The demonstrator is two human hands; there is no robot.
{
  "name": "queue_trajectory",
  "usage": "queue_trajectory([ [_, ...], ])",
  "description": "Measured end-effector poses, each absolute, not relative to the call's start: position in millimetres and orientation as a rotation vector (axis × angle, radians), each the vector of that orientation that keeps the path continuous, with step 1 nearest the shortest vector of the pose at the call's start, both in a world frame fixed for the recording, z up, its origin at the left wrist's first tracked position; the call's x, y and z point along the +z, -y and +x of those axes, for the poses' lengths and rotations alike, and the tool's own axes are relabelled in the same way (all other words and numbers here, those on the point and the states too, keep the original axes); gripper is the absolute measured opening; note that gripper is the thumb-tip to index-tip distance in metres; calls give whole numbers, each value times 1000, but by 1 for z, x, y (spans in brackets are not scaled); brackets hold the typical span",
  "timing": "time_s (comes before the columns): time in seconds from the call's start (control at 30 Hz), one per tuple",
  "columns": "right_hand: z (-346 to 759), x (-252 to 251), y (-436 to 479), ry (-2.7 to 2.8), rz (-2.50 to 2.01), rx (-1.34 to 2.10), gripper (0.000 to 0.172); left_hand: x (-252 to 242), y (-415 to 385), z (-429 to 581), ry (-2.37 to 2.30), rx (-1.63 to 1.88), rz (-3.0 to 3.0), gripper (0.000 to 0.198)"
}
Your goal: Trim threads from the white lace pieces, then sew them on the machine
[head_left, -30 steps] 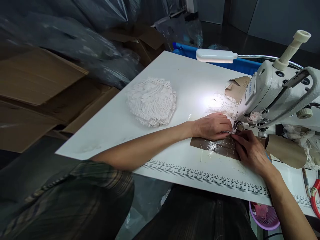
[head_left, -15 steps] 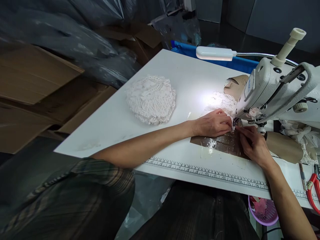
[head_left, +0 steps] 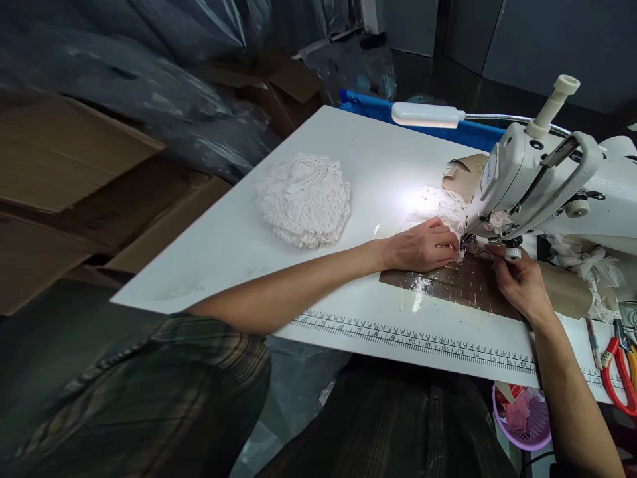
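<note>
Left fingers curl, apart from the right fingers.

From here I see a cardboard box well left of the grip. Red-handled pliers lie right of that grip, a purple basket below it.

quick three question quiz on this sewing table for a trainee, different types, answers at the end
1. Fill in: the ____ hand is nearer the white lace pile.
2. True or false: the lamp beside the sewing machine is switched off.
3. What colour is the basket below the table edge? a) yellow b) purple c) green

Key:
1. Left; the left hand is by the needle area.
2. False; its light falls on the table.
3. b
</note>
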State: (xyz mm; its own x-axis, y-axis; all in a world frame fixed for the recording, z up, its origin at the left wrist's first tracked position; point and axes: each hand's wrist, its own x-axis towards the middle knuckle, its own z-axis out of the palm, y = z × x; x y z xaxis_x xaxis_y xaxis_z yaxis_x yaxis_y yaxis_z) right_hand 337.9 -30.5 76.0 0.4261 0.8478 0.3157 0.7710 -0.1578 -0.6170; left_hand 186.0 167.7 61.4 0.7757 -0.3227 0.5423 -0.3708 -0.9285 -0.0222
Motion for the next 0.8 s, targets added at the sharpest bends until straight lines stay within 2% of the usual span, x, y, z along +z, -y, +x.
queue_trajectory([
  [0.2, 333, 71, 27, 1450, -1944, 189, 35, 61, -165, 187, 478, 780, 2945, 29],
  [0.47, 327, 66, 25, 1831, -1918, 98, 41, 58, -165, 186, 451, 817, 2898, 28],
  [0.8, 324, 65, 26, 1951, -1907, 16, 40, 58, -167, 184, 491, 821, 2885, 26],
])
